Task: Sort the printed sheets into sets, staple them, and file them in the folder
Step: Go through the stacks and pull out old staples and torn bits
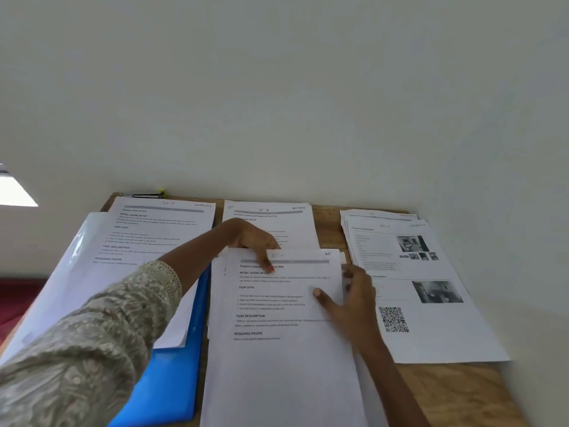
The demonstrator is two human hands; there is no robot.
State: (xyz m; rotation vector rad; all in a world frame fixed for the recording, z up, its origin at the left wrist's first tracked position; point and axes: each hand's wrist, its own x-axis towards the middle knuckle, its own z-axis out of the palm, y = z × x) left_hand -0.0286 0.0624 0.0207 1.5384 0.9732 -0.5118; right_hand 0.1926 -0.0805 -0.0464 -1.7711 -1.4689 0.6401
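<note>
Stack [286,365]: top edge pinched by left hand [252,238], side gripped by right hand [354,297]; square edges between fingers [351,274] before stapling.

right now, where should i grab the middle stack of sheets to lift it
Pinch the middle stack at its right edge, coming from the right: it lies flat, the blue folder crowds its left side, and the right hand pinches there.

The blue folder [172,380] lies mostly hidden under a sleeve [92,334] and sheets [147,241] near the table's [446,389] left edge. The middle stack [283,365] runs out of view at the near edge. Its small print is too blurred to read.
</note>
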